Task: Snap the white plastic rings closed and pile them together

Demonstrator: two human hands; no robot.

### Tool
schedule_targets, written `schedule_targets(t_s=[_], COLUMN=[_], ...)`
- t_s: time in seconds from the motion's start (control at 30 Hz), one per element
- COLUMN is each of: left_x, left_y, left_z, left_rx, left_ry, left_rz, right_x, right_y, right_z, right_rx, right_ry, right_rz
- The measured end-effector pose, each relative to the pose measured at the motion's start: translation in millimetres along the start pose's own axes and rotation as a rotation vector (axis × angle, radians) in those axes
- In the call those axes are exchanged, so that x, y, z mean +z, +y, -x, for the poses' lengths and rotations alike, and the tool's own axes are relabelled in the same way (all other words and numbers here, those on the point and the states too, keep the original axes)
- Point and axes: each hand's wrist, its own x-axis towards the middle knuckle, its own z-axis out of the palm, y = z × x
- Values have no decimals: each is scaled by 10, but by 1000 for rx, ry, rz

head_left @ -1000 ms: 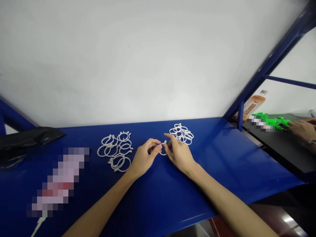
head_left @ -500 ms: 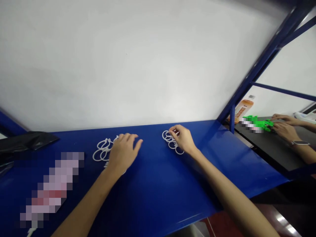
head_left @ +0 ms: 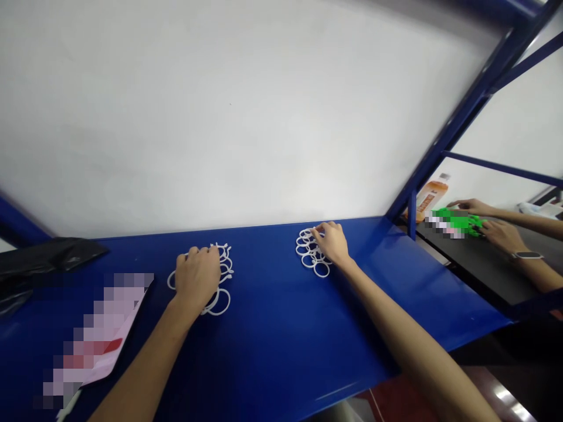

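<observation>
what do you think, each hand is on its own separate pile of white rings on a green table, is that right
Not quite: the table is blue, not green, as the head view shows. The rest holds: the left hand is on the left pile of white rings, and the right hand is on the right pile of white rings, with bare table between the two piles.

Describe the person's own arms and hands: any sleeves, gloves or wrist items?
Both forearms are bare, no sleeve in view. The left hand and right hand have no gloves, watch or visible ring. The watch at far right is on a co-worker's wrist.
</observation>
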Motion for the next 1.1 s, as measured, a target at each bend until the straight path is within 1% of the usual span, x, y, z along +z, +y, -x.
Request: schedule_targets(t_s=[0.07,0.13,0.2,0.27,0.3,0.33,0.37,0.4,0.47,0.53,0.67,0.77,0.83,0.97,1.1], left_x=[-47,-99,-123,-98,-70,-35,1,34,73,72,23,1,-1,29,73], left_y=[-15,0,75,220,314,415,518,615,768,842,809,767,763,771,748], left_z=[-19,-45,-62,-46,-23,10,49,89,159,198,196,178,168,150,135], left_rx=[-19,-28,-1,71,119,173,221,238,265,258,147,96,78,41,-10], left_ry=[69,170,278,346,350,332,282,232,148,80,-34,-124,-166,-182,-170], left_rz=[26,85,209,415,542,671,773,847,947,1021,1215,1398,1468,1594,1730], right_x=[-72,-131,-154,-132,-108,-78,-47,-17,23,33,10,6,2,-52,-110], right_y=[-138,-335,-551,-729,-789,-827,-843,-840,-798,-744,-698,-713,-729,-755,-745], right_z=[105,244,400,556,629,696,755,802,856,858,804,799,810,814,793], right_rx=[-48,-140,-274,-368,-390,-402,-402,-390,-343,-293,-248,-253,-259,-268,-398], right_ry=[50,69,12,-122,-189,-252,-305,-338,-354,-332,-307,-331,-358,-400,-431], right_rz=[-14,-60,-165,-309,-373,-419,-445,-457,-462,-476,-481,-484,-500,-531,-521])
